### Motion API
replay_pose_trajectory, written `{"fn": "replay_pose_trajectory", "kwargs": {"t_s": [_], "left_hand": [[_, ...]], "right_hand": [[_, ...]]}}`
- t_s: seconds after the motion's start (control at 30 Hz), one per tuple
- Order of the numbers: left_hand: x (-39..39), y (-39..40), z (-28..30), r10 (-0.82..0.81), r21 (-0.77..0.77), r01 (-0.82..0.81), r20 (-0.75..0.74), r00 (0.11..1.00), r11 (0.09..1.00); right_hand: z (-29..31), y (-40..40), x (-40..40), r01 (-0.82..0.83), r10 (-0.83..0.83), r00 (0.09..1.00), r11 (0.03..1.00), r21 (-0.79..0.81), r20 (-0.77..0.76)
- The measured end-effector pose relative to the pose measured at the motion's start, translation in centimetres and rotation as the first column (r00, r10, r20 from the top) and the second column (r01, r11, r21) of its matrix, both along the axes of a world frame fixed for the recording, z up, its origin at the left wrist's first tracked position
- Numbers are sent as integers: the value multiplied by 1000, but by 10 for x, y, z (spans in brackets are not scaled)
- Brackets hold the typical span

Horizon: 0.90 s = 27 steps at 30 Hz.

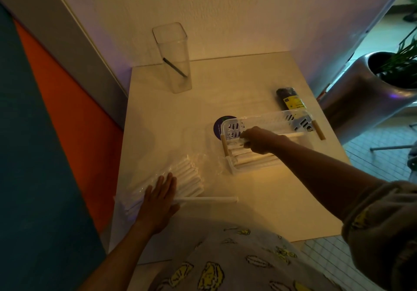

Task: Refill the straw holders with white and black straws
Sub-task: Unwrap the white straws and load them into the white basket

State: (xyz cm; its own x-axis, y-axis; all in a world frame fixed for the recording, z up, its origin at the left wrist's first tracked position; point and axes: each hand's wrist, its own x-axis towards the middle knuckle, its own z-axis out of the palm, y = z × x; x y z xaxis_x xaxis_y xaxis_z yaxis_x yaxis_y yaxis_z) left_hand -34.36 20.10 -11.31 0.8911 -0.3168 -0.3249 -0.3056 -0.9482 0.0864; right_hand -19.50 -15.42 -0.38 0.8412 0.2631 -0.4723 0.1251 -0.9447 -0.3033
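A white slotted basket (268,119) stands on the white table (259,200), with white straws (250,158) lying in its near side. My right hand (257,140) is inside the basket, its fingers curled around white straws. My left hand (159,200) lies flat, fingers spread, on an opened clear pack of white straws (187,175) at the table's left. One loose white straw (209,200) lies just right of that hand. A tall clear square holder (174,58) at the back holds a single black straw (174,67). A dark pack of black straws (291,99) with a yellow label lies behind the basket.
A round dark sticker (220,126) shows on the table left of the basket. The wall runs behind the table, an orange and blue panel along its left. A metal planter (370,83) with a plant stands on the tiled floor to the right.
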Motion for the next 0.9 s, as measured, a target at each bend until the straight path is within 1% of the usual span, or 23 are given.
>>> {"fn": "replay_pose_trajectory", "kwargs": {"t_s": [0.07,0.13,0.2,0.23,0.27,0.3,0.37,0.4,0.43,0.5,0.57,0.6,0.63,0.7,0.73,0.83,0.9], "left_hand": [[0,0,1,0,-1,0,-3,1000,1000],[1,0,2,-5,1,5,-7,1000,1000],[2,1,2,-4,-2,4,-5,1000,1000],[1,2,2,-2,-3,2,0,1000,1000],[1,2,2,0,-10,0,5,1000,1000],[0,2,3,5,-18,-4,2,1000,1000],[0,-1,5,21,-39,-22,-17,1000,999],[1,-2,6,29,-45,-30,-22,999,999],[1,-4,8,31,-44,-32,-25,999,999],[2,-5,12,36,-49,-37,-31,999,998],[3,-4,13,46,-89,-49,-31,998,995],[4,-4,13,46,-99,-48,-28,999,994],[4,-3,12,42,-103,-44,-21,999,994],[4,-2,13,35,-110,-35,-6,999,993],[4,-1,13,34,-113,-34,-2,999,993],[3,1,13,51,-107,-52,-9,999,993],[2,1,14,69,-125,-68,5,998,990]], "right_hand": [[-1,5,2,-5,5,1000,1000,18,10],[-2,9,2,-10,10,999,1000,-2,37],[-1,13,0,-1,0,994,1000,4,113],[1,16,-1,20,-29,982,998,54,188],[5,19,-2,42,-80,954,990,137,288],[9,23,-4,42,-135,908,971,233,397],[23,36,-11,-53,-185,801,926,375,570],[30,43,-16,-127,-167,780,901,414,603],[37,52,-23,-201,-133,781,872,446,611],[47,72,-42,-305,-55,816,805,509,576],[48,91,-62,-343,33,872,753,562,488],[45,98,-71,-351,99,897,750,560,430],[39,104,-78,-359,173,914,767,532,367],[19,110,-90,-367,280,926,823,433,253],[6,109,-95,-336,282,940,861,382,193],[-27,103,-108,-184,185,983,969,166,8],[-43,95,-115,-206,206,978,978,8,-38]]}}
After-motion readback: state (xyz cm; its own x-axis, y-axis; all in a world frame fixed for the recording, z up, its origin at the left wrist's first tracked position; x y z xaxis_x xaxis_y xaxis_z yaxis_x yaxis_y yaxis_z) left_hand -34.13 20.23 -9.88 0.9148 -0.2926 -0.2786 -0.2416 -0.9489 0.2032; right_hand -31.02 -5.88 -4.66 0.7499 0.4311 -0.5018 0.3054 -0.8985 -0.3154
